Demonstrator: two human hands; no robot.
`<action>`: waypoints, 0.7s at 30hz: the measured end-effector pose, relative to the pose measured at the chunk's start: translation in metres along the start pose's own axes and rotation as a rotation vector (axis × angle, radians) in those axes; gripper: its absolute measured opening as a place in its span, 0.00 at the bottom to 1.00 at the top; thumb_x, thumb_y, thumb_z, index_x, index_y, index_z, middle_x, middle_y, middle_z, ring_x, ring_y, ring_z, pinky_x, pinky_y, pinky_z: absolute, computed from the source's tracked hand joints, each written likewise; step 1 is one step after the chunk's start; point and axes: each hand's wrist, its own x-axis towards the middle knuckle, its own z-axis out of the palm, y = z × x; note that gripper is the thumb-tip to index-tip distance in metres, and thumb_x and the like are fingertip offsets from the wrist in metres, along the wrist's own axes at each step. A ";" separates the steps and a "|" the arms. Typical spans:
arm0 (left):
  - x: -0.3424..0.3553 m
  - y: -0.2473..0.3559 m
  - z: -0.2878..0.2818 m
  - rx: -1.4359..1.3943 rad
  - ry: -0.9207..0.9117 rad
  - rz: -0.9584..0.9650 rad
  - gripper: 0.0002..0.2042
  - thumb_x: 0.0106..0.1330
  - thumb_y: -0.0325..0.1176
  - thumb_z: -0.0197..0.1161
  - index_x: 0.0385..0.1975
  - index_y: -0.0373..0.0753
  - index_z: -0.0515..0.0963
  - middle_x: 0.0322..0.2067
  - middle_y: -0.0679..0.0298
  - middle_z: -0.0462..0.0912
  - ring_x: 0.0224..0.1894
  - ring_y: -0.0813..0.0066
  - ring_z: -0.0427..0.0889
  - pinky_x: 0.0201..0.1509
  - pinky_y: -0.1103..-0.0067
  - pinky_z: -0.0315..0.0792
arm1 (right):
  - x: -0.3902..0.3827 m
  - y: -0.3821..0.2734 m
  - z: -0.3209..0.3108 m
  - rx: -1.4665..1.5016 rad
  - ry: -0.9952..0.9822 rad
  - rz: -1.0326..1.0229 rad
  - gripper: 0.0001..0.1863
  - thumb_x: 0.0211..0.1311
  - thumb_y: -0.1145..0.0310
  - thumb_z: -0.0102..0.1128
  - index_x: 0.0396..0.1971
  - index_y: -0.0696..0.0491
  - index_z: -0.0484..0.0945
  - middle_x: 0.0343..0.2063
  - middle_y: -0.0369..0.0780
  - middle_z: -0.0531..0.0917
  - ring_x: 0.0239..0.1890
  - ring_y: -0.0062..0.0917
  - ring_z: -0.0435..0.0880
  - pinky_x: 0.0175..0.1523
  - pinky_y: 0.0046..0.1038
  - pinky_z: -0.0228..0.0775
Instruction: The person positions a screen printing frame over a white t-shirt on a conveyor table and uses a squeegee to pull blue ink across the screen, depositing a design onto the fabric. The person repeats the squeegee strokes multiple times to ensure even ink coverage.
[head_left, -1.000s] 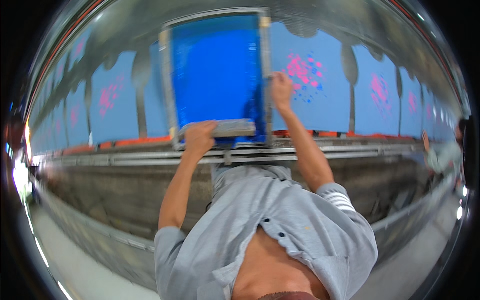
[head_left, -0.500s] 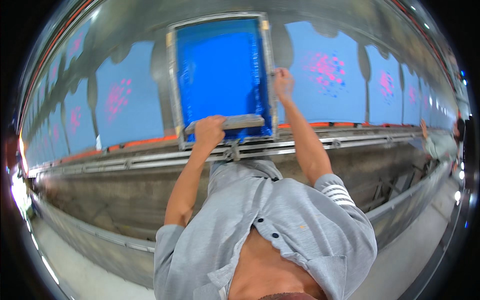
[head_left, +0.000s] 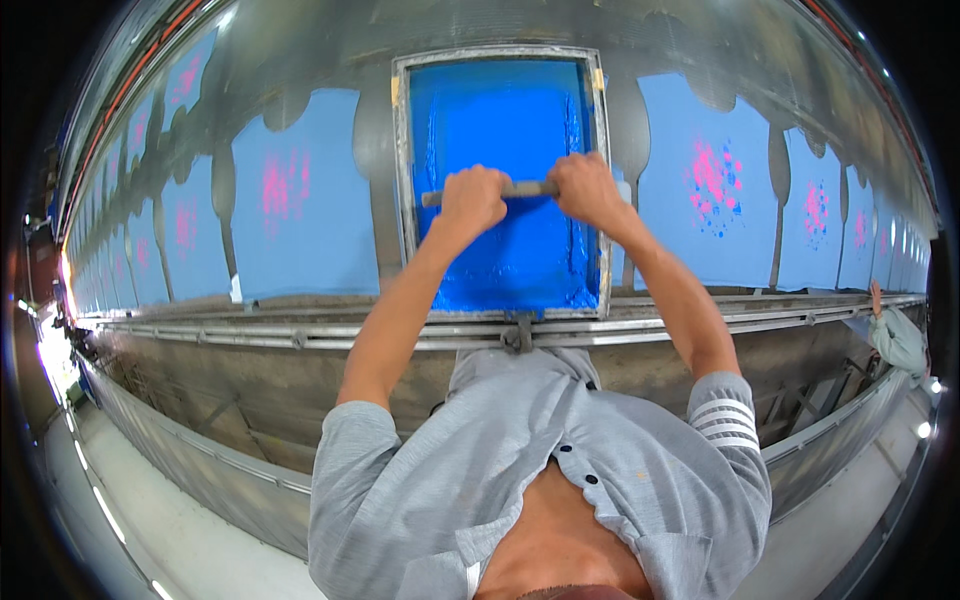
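Observation:
Inside a screen-printing frame (head_left: 403, 160) with pale metal sides lies wet, bright blue ink (head_left: 500, 130). A squeegee (head_left: 527, 189) spans the screen from left to right, about midway along its length. My left hand (head_left: 474, 200) is closed around the left part of its bar. Toward the other end, my right hand (head_left: 588, 188) grips the same bar, near the frame's right side. The squeegee's lower edge is mostly hidden by my hands and the ink.
Light blue garment pieces (head_left: 305, 235) with pink spots lie on the long dark table to the left. Pieces on the right (head_left: 710, 250) carry pink and blue spots. A metal rail (head_left: 400, 333) runs along the near edge. Another person's arm (head_left: 877, 300) reaches in at far right.
My right hand has left the frame's right side and now holds the squeegee with my left. The squeegee has moved away from me, from the frame's near end to around its middle.

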 end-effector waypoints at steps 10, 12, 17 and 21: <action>0.140 -0.092 -0.032 0.122 0.079 -0.005 0.11 0.50 0.33 0.64 0.33 0.46 0.90 0.33 0.52 0.88 0.37 0.46 0.88 0.41 0.58 0.81 | 0.127 0.090 -0.010 0.094 0.206 0.034 0.10 0.48 0.73 0.67 0.34 0.51 0.85 0.34 0.41 0.86 0.45 0.40 0.85 0.63 0.43 0.71; 0.101 -0.086 -0.013 0.110 0.172 0.025 0.11 0.50 0.32 0.63 0.33 0.45 0.89 0.34 0.54 0.88 0.37 0.47 0.88 0.39 0.58 0.81 | 0.093 0.066 0.008 0.060 0.324 -0.033 0.13 0.46 0.75 0.68 0.35 0.50 0.84 0.35 0.41 0.84 0.45 0.39 0.85 0.67 0.44 0.70; -0.039 -0.047 0.027 0.014 0.203 0.016 0.16 0.47 0.25 0.64 0.39 0.42 0.87 0.41 0.61 0.88 0.43 0.58 0.88 0.40 0.64 0.83 | -0.022 -0.016 0.033 0.209 0.280 -0.007 0.16 0.42 0.81 0.65 0.35 0.55 0.81 0.34 0.41 0.81 0.42 0.39 0.83 0.72 0.48 0.67; -0.129 -0.013 0.056 -0.064 0.265 0.037 0.20 0.44 0.21 0.62 0.40 0.43 0.86 0.40 0.65 0.88 0.42 0.60 0.88 0.39 0.67 0.83 | -0.107 -0.066 0.061 0.258 0.286 0.005 0.16 0.41 0.82 0.64 0.35 0.56 0.81 0.34 0.41 0.81 0.42 0.38 0.83 0.72 0.48 0.66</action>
